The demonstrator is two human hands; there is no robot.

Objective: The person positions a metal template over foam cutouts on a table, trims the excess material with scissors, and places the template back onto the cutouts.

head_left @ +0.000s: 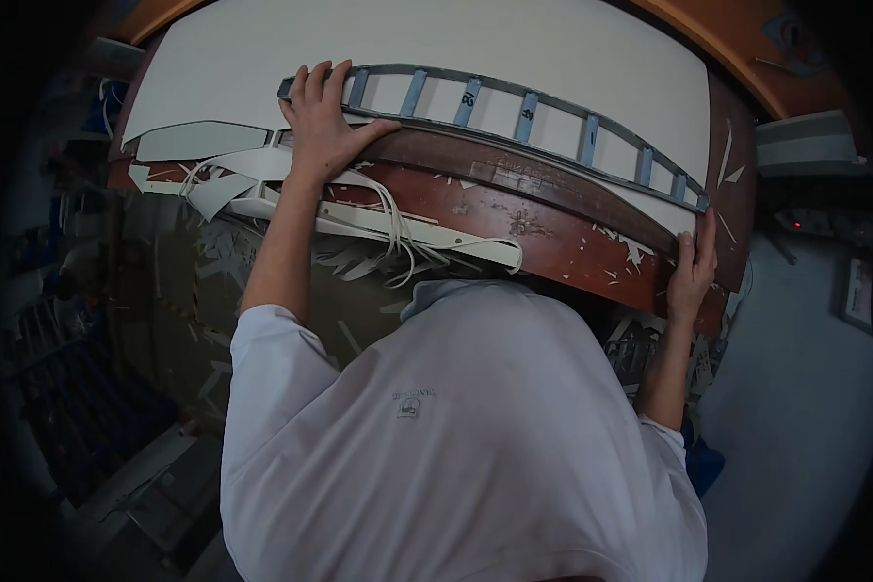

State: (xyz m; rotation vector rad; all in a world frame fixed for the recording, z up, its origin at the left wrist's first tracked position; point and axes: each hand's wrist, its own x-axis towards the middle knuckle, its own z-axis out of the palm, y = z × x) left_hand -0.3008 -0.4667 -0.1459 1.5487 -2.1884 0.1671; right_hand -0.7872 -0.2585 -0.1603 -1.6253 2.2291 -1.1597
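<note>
A long, narrow metal frame (464, 101) with several blue cross strips lies on a large white sheet (436, 44). My left hand (320, 121) is at the frame's left end, its fingers bent over the bars and its thumb stretched along the near edge. At the right end, my right hand (694, 267) touches the frame's corner with its fingers upright and the thumb a little apart. Along the near side of the frame runs a dark reddish-brown bar (514, 175). Marks are written on some of the blue strips.
Thin white strips (393, 218) hang over the near edge of the red-brown table (553, 257). White cut pieces (204, 141) lie at the left, and small scraps are scattered on the table and the floor. A grey ledge (810, 145) stands at the far right.
</note>
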